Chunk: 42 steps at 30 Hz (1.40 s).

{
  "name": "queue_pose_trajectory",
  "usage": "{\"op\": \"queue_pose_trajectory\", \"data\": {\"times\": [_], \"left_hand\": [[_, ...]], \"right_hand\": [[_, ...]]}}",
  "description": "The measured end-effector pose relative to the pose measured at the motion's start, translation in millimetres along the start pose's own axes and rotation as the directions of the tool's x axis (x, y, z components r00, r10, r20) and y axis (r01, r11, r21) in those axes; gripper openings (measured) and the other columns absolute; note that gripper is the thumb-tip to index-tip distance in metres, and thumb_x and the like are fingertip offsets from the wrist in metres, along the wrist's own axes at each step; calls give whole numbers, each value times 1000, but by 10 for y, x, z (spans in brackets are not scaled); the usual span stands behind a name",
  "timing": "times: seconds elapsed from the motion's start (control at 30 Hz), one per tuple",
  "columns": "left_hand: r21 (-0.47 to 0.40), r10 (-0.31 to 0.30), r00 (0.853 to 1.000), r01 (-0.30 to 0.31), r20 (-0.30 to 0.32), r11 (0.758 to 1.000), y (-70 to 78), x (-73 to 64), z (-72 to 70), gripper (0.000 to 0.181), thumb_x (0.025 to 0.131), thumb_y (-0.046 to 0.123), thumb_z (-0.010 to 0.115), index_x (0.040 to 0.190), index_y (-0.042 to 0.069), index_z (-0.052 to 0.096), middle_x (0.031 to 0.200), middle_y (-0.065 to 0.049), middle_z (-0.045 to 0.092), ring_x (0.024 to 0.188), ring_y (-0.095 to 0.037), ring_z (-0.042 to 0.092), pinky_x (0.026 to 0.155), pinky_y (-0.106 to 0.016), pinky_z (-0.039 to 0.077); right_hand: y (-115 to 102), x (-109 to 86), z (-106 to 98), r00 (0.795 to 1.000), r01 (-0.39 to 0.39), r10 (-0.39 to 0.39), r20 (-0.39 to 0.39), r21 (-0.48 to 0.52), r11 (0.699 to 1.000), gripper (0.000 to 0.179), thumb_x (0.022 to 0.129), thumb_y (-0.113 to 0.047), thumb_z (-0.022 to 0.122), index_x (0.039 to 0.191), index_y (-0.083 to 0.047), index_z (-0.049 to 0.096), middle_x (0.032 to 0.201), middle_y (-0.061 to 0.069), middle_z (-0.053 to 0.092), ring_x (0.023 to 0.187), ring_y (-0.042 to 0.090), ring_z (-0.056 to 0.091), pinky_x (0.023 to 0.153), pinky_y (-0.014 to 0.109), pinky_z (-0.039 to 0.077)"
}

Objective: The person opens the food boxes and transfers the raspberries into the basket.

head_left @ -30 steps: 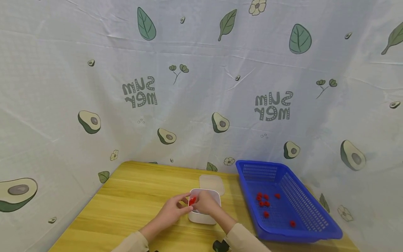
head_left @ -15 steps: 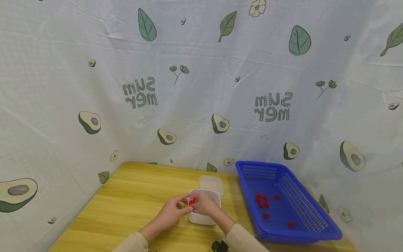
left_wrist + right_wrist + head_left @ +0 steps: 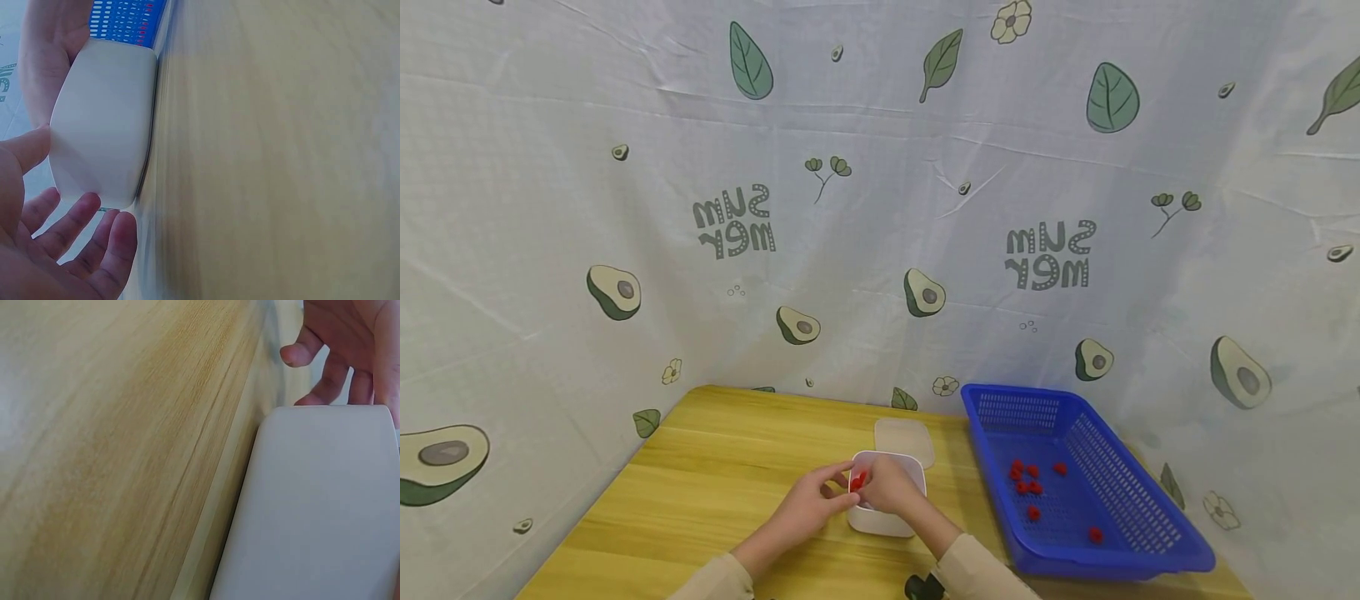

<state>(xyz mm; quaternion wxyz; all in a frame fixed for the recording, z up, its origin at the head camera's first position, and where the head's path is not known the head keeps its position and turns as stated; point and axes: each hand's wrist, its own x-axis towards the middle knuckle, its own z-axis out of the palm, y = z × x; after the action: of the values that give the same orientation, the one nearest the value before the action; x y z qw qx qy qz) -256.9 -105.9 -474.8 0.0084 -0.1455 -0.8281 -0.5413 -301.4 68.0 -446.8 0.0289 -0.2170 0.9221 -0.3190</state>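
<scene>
Head view: two hands meet at one white box (image 3: 880, 522) on the table (image 3: 730, 450). Red pieces (image 3: 857, 481) lie inside its left side, uncountable; eight more show in one blue basket (image 3: 1075, 565) to the right. One pale square sheet (image 3: 904, 442) lies behind the box. The left hand (image 3: 808, 504) and right hand (image 3: 891, 485) keep almost the same places as half a second ago; the basket's count is unchanged. Wood runs wide leftward, a narrower strip toward the basket.

Left wrist: the left hand's fingers are spread loosely, touching the box's edge.

Right wrist: the box hides the right fingertips; their grip cannot be told.
</scene>
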Motion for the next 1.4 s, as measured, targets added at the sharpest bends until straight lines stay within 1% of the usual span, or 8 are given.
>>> {"op": "queue_pose_trajectory", "data": {"times": [0.23, 0.53, 0.73, 0.93, 1.1, 1.23, 1.33, 1.4], "left_hand": [[-1, 11, 1000, -11, -3, 1000, 5, -1, 4, 58, 93, 32, 73, 143, 11, 56, 112, -10, 64, 86, -18, 58, 66, -25, 47], [14, -14, 1000, 14, -14, 1000, 1, -1, 10, 57, 92, 34, 74, 143, 12, 57, 111, -5, 64, 86, -16, 58, 67, -25, 47], [20, -17, 1000, 17, -15, 1000, 8, 3, 11, 57, 92, 34, 74, 142, 13, 57, 110, -5, 64, 88, -17, 58, 68, -26, 48], [28, -11, 1000, 11, -13, 1000, 13, -4, 4, 58, 92, 35, 74, 142, 13, 57, 109, -3, 64, 89, -17, 57, 69, -26, 48], [31, 10, 1000, -9, -13, 999, -12, -4, -2, 59, 91, 36, 74, 142, 11, 57, 109, -3, 64, 87, -16, 58, 70, -25, 48], [36, 0, 1000, 0, -13, 999, -16, 0, -3, 58, 92, 36, 74, 142, 12, 57, 109, -3, 64, 88, -17, 57, 70, -25, 48], [32, -20, 1000, 20, -10, 999, -8, -1, -3, 57, 92, 35, 74, 142, 14, 57, 110, -3, 63, 90, -18, 57, 71, -26, 48], [30, -27, 1000, 27, -9, 999, -4, -1, -3, 56, 92, 34, 74, 142, 14, 57, 110, -3, 63, 90, -19, 57, 71, -26, 49]], "right_hand": [[2, -12, 6, 1000, 9, -9, -21, 5, 1000, 13, 80, -6, 78, 72, -7, 68, 52, -7, 48, 47, 8, 42, 45, 21, 34], [26, 8, 29, 1000, 30, -30, 4, -3, 1000, 19, 82, -8, 79, 67, -7, 67, 48, -8, 44, 46, 8, 40, 45, 22, 32], [29, 12, -2, 999, 1, -1, 35, 13, 1000, 23, 83, -9, 79, 63, -8, 67, 51, -6, 49, 48, 10, 43, 47, 23, 34], [8, 3, -40, 998, -20, 18, 57, 23, 1000, 26, 83, -5, 77, 60, -8, 65, 52, -5, 50, 48, 11, 42, 45, 24, 33], [-25, -1, -120, 997, -27, 23, 73, 45, 999, 15, 83, -5, 75, 70, -2, 69, 61, -1, 58, 50, 10, 44, 45, 22, 35], [-51, -13, -207, 994, -71, 65, 92, 66, 995, 8, 85, -7, 75, 81, -1, 74, 70, 3, 62, 48, 11, 41, 45, 23, 34], [-57, -19, -277, 990, -105, 94, 108, 99, 990, 7, 87, -8, 74, 88, -1, 75, 75, 7, 66, 48, 12, 38, 44, 23, 33], [-53, -20, -321, 989, -107, 95, 112, 109, 988, 8, 88, -9, 73, 90, -2, 76, 77, 8, 68, 49, 12, 38, 44, 22, 33]]}}
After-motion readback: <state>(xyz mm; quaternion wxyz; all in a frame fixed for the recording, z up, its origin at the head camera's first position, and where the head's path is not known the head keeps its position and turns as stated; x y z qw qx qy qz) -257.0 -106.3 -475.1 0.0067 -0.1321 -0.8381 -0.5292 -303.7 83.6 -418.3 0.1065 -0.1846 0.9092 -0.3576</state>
